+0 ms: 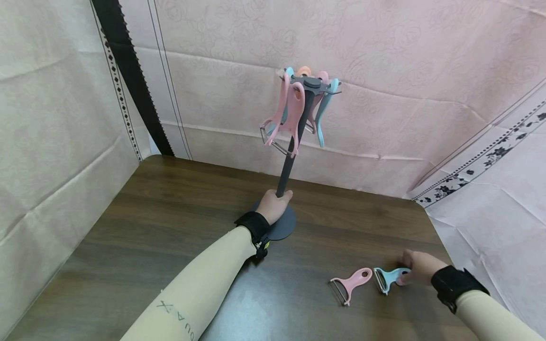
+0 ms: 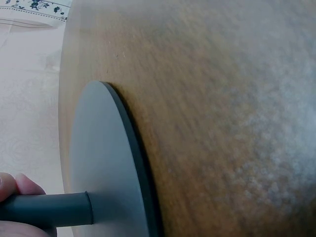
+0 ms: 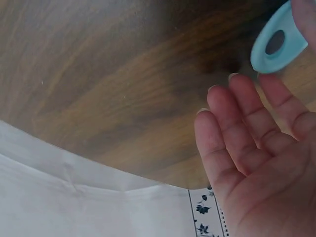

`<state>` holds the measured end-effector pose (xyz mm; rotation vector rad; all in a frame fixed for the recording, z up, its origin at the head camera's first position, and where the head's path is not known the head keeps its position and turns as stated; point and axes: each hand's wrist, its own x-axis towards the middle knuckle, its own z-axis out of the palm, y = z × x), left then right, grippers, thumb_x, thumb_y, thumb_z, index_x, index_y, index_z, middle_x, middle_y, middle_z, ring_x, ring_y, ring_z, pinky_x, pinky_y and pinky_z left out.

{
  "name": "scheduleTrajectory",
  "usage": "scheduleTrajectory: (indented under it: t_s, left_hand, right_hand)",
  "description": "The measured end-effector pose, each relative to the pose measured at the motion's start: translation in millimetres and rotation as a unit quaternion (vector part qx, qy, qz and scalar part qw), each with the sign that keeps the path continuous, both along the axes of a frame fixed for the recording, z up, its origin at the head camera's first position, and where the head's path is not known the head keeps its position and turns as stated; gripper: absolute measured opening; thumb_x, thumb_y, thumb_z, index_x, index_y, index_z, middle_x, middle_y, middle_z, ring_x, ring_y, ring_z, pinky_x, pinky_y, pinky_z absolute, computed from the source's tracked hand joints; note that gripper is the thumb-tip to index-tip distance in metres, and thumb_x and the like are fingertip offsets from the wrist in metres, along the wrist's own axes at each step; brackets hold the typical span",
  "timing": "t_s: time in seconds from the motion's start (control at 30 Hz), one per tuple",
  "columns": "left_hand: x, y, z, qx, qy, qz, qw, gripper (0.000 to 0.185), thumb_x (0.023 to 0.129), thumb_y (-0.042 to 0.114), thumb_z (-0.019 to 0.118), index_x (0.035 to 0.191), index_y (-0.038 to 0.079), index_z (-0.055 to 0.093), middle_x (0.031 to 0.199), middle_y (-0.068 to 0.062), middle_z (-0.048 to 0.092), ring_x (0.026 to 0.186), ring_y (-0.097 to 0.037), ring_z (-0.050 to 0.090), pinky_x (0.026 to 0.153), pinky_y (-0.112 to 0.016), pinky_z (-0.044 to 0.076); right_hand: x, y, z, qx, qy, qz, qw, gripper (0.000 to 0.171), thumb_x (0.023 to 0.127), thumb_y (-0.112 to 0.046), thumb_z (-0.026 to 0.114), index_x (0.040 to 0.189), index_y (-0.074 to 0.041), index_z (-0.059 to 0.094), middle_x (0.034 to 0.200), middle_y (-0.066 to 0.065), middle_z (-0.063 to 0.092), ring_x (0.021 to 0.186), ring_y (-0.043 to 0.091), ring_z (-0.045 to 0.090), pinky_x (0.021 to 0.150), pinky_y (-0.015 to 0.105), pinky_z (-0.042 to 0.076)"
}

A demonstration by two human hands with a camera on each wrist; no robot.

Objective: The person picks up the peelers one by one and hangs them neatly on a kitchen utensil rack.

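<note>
The left hand (image 1: 274,204) curls its fingers (image 2: 28,184) round the lower part of the dark grey metal pole stand (image 1: 289,166), just above its round flat base on the dark wooden desk (image 1: 170,222); pink and blue peelers hang from its top. The right hand (image 1: 420,267) pinches the looped handle end of the light blue plastic peeler (image 1: 390,275), which lies on the desk near its right edge, while the other fingers (image 3: 232,113) stay loosely spread. A pink plastic peeler (image 1: 350,282) lies just beside it, untouched.
</note>
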<state>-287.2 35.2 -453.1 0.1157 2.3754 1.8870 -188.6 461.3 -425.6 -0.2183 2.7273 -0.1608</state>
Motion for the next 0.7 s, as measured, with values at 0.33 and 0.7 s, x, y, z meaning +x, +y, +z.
scheduleTrajectory:
  t_s: [0.33,0.7]
  left_hand:
    - [-0.5,-0.5,0.5,0.002,-0.009,-0.005,0.9999,0.054,0.099,0.04,0.049,0.054,0.015,0.034,0.053,0.004,0.026,0.046,-0.015,0.021,0.048,-0.03,0.017]
    - [-0.7,-0.6,-0.1,0.001,-0.015,-0.002,0.9999,0.053,0.098,0.043,0.049,0.055,0.015,0.035,0.053,0.005,0.027,0.046,-0.014,0.022,0.047,-0.03,0.018]
  right_hand:
    - [0.0,7.2,-6.2,0.006,-0.026,-0.032,0.999,0.054,0.065,-0.043,0.086,0.087,-0.005,0.056,0.079,0.003,0.052,0.072,0.021,0.048,0.063,0.036,0.039]
    - [6.4,12.8,-8.3,-0.008,-0.019,-0.024,1.0,0.046,0.069,-0.039,0.085,0.076,-0.007,0.053,0.07,0.001,0.049,0.065,0.019,0.046,0.059,0.034,0.036]
